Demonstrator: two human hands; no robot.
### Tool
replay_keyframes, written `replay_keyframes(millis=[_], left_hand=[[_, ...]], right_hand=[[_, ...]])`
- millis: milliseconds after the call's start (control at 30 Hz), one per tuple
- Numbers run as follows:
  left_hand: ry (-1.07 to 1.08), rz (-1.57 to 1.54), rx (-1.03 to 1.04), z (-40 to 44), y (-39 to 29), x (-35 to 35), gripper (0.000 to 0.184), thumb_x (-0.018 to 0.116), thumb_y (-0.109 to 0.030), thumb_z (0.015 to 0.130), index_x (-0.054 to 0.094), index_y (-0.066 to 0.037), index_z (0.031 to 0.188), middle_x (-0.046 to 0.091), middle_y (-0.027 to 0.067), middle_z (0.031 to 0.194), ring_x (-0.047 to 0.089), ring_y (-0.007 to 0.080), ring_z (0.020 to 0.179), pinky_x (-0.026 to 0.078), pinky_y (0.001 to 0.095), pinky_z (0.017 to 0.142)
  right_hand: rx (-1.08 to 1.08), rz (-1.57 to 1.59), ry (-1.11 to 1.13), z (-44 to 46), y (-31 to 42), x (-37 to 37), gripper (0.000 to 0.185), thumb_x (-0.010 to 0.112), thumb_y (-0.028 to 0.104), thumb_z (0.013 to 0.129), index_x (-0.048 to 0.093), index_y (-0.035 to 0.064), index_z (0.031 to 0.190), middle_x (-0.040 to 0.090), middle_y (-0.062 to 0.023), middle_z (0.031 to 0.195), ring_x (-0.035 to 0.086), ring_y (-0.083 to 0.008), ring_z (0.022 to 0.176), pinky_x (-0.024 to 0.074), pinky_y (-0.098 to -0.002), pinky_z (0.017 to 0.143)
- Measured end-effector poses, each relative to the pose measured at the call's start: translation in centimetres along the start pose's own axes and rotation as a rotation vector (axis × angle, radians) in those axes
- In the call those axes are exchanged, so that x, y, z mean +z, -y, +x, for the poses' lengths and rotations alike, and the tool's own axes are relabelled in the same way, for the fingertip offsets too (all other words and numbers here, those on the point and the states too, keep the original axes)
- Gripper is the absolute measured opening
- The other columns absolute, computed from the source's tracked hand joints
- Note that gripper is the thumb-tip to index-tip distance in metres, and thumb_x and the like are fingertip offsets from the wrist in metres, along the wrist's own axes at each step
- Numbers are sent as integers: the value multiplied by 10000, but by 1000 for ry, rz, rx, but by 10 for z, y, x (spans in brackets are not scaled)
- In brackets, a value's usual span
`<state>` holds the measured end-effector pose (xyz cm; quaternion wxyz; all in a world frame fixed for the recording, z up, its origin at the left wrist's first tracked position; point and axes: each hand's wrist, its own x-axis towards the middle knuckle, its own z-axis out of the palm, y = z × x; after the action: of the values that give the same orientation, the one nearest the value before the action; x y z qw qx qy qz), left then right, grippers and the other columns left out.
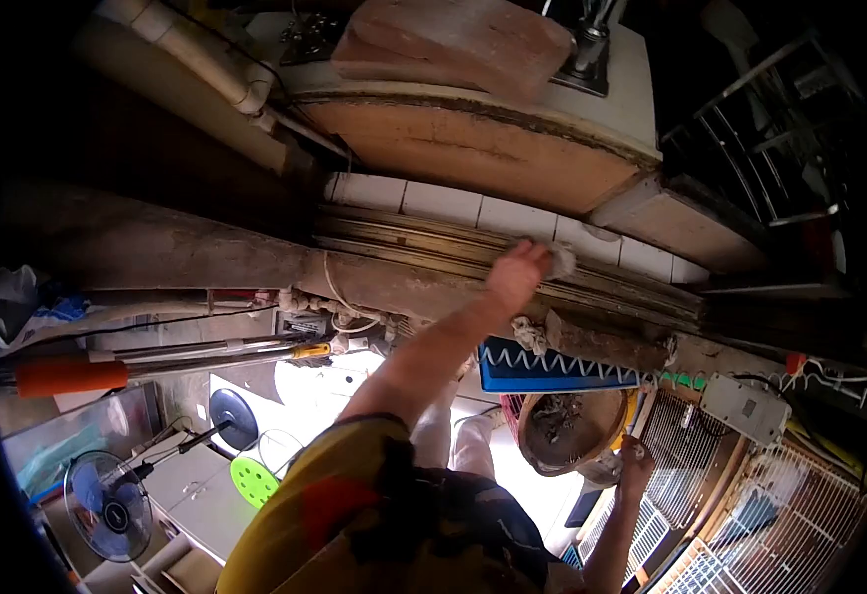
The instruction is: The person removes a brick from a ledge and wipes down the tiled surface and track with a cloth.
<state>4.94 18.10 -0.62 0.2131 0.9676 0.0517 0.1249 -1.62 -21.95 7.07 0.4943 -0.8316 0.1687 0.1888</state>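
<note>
My left hand point(517, 273) reaches forward to the grooved ledge point(413, 241) below a row of white tiles. Its fingers are closed on a whitish cloth point(561, 261) pressed against the ledge. Low on the right, my right hand point(636, 457) is held up beside a round brown basin point(602, 421) with dark matter inside. Its fingers look curled by a wooden upright, but what they hold, if anything, is too small to make out.
A brick-like block point(443, 45) lies on the counter above. A coiled white cord point(572, 366) runs along a blue panel point(522, 381). Wire racks point(780, 515) stand at right. A fan point(111, 505) and orange-gripped pole point(72, 377) are at left.
</note>
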Motion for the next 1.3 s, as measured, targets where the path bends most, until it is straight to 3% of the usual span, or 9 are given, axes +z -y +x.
replay_keyframes(millis=[233, 367, 500, 633, 733, 800, 967, 1167, 1300], left_hand=[[-12, 50, -44, -57, 117, -80, 404, 546, 28, 658, 581, -71, 1048, 568, 126, 1043, 544, 316, 960, 499, 376, 801], [-228, 176, -117, -85, 169, -124, 262, 488, 11, 699, 595, -84, 918, 561, 126, 933, 530, 334, 913, 471, 408, 760], [-157, 426, -378, -117, 234, -143, 161, 502, -8, 703, 568, -60, 839, 544, 131, 898, 525, 328, 907, 462, 416, 748], [47, 483, -480, -103, 224, -125, 134, 539, -30, 679, 581, -51, 805, 545, 135, 864, 544, 330, 845, 469, 417, 714], [107, 445, -256, -83, 176, -85, 161, 547, -29, 663, 599, -56, 813, 565, 129, 891, 560, 298, 817, 480, 398, 709], [-15, 439, -69, -58, 125, -47, 141, 555, -30, 636, 585, -36, 774, 544, 129, 849, 552, 274, 827, 475, 383, 724], [-125, 81, -51, -2, 19, 2, 244, 561, -13, 609, 601, -28, 849, 557, 121, 893, 554, 295, 878, 490, 389, 710], [-218, -131, -57, -17, 54, -62, 292, 555, 28, 581, 601, -23, 864, 562, 141, 891, 550, 315, 874, 479, 413, 737], [-359, 197, -98, -57, 120, -122, 264, 557, -23, 592, 575, -106, 842, 564, 79, 810, 534, 278, 856, 450, 405, 721]], right_hand=[[74, -10, 7, 4, -12, -6, 199, 611, 92, 790, 635, -25, 949, 621, -54, 845, 546, -121, 750, 431, -242, 707], [43, 36, 20, 1, -32, -1, 182, 622, 83, 777, 642, -13, 931, 612, -27, 801, 530, -95, 688, 424, -222, 638], [36, -16, -7, -1, -41, -3, 180, 626, 89, 778, 637, -17, 923, 599, -19, 767, 517, -86, 655, 419, -223, 601], [78, -11, -15, -2, -54, -11, 176, 616, 111, 790, 634, -16, 910, 585, -11, 749, 508, -85, 649, 408, -224, 596], [99, 25, 26, -3, -51, -5, 200, 610, 146, 800, 613, -20, 910, 571, -6, 743, 500, -87, 646, 398, -230, 590], [69, 69, 4, -5, -53, 1, 198, 613, 147, 799, 612, -18, 908, 567, -1, 739, 493, -87, 637, 396, -229, 586], [53, 26, 31, -7, -33, 4, 197, 621, 102, 785, 626, -34, 928, 608, -29, 766, 535, -120, 678, 422, -244, 654], [-18, -3, 12, -6, -20, -1, 152, 589, 97, 810, 643, -2, 911, 580, 10, 771, 484, -84, 659, 388, -219, 596], [25, 66, 37, 0, -31, 7, 186, 604, 131, 816, 632, -8, 937, 580, -7, 778, 512, -106, 697, 417, -237, 635]])
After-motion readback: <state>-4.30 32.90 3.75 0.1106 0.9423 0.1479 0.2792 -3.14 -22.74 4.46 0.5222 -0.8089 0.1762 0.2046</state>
